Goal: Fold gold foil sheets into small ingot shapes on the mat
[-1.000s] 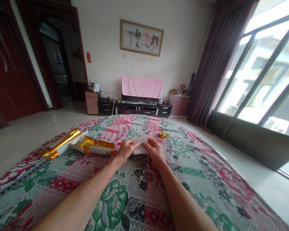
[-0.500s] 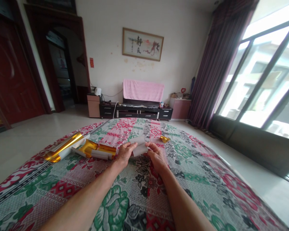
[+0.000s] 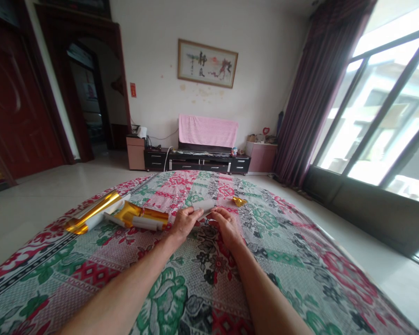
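Both of my hands meet over a small folded white paper (image 3: pixel 204 206) at the middle of the flowered cloth (image 3: pixel 195 279). My left hand (image 3: pixel 184 222) pinches the paper's left end with fingers closed. At the right end, my right hand (image 3: pixel 226 224) grips it with curled fingers. The paper lies low, nearly flat against the cloth. Left of my hands rest gold foil sheets with white backing (image 3: pixel 118 215), loosely curled. A small folded gold piece (image 3: pixel 239 201) sits just beyond my right hand.
The cloth covers a wide surface that drops off to pale floor tiles (image 3: pixel 38 195) on the left and right. A dark TV cabinet (image 3: pixel 199 162) under a pink towel stands at the far wall. Big windows (image 3: pixel 380 121) and a purple curtain fill the right side.
The white paper, first flat, then lifted and opened between my hands, is now folded narrower and pressed down close to the cloth. My hands stayed in place.
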Demonstrator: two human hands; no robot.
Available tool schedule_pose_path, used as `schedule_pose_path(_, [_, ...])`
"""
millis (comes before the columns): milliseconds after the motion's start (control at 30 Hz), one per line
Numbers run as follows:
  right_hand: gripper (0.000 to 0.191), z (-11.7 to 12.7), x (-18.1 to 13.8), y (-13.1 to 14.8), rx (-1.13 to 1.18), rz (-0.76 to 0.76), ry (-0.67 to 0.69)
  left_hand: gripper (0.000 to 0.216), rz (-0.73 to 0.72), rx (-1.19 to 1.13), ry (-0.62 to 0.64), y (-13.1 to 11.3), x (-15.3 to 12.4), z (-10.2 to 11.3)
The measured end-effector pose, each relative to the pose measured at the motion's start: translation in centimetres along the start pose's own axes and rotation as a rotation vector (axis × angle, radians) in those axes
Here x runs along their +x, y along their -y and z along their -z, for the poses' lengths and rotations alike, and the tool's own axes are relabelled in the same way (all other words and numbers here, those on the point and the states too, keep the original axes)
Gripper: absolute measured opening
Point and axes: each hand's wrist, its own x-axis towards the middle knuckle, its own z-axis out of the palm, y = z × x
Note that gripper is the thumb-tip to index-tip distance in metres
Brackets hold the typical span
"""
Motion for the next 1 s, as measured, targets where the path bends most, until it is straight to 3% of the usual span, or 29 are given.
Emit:
schedule_pose_path(267, [0.027, 0.0, 0.3, -0.5, 0.006, 0.042, -0.022, 0.025, 0.054, -0.095, 0.071, -0.4, -0.2, -0.3])
schedule_pose_path(433, [0.041, -0.1, 0.5, -0.7, 0.043, 0.039, -0.062, 0.029, 0.112, -0.178, 0.127, -1.2, -0.5, -0.2])
schedule_pose_path(667, [0.034, -0.1, 0.4, -0.5, 0.046, 0.039, -0.039, 0.037, 0.123, -0.208, 0.198, -1.3, -0.6, 0.0])
schedule_pose_path(1000, [0.034, -0.2, 0.3, -0.3, 0.022, 0.031, -0.041, 0.039, 0.039, -0.091, 0.132, -1.7, -0.8, -0.1])
